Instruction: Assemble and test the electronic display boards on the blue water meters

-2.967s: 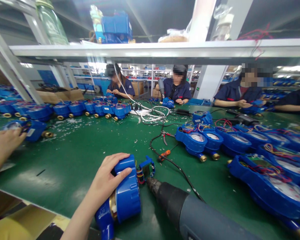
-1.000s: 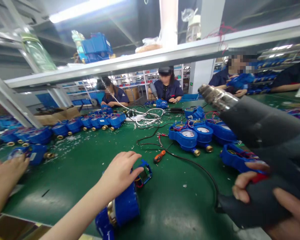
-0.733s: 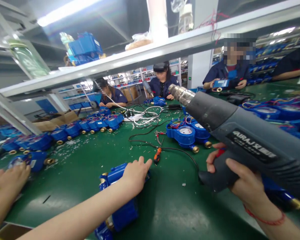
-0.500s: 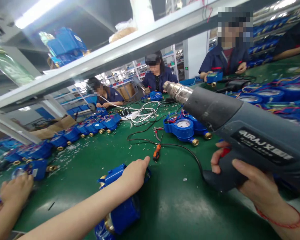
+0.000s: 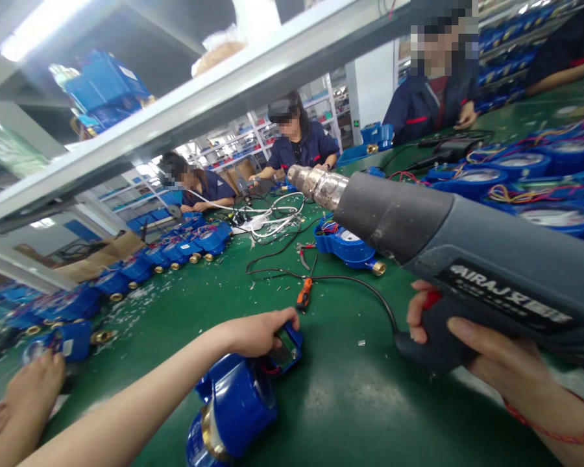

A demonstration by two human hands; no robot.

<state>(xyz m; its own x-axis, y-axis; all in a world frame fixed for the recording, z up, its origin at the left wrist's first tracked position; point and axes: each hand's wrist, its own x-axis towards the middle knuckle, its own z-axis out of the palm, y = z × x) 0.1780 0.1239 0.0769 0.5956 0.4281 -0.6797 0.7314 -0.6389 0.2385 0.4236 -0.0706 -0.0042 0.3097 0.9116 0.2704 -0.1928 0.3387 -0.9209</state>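
While my right hand [image 5: 503,370] is wrapped around the gun [image 5: 394,214], my left hand [image 5: 257,334] has its fingers narrowed on the board [image 5: 286,349] at the far end of the meter [image 5: 246,405]. The meter lies low in front of me, on the near side of my left wrist, its long axis slanting away and rightward from the brass collar [image 5: 209,431] to the board. My left is clearly the nearer hand; the gun's nozzle [image 5: 316,185] points leftward beyond the meter, not at it. My fingers cover part of the board and most of its wires, so I can't make out their joints. The meter's near end and the gun's rear are cut off.
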